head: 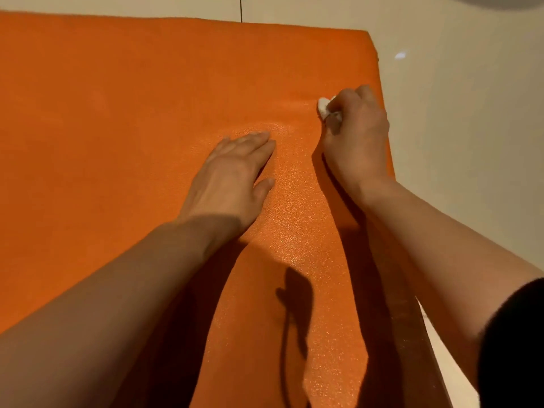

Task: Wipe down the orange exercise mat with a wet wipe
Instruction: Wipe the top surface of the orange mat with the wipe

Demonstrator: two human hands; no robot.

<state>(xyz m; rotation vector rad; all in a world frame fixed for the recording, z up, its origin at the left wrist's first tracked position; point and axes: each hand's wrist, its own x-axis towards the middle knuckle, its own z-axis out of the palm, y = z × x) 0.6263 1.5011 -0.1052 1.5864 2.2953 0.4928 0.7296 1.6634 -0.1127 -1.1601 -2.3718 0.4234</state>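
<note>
While the left hand lies flat and open on the mat, palm down with fingers together and pointing away, the right hand is curled closed around a wipe. The left hand holds nothing. The wipe is bunched into a small white wad; only a bit of it shows past the fingertips, at the hand's left side, and it appears to touch the mat. The right hand sits near the mat's right edge, well short of the far corner. The two hands are near each other but apart, with a strip of bare mat between them that catches a sheen of light. The mat is orange with a fine pebbled texture and fills most of the view, spread on a pale floor. Its far edge runs across the top, its right edge slants down to the lower right. A dark sleeve covers the right upper arm. Shadows of both arms fall across the near mat.
</note>
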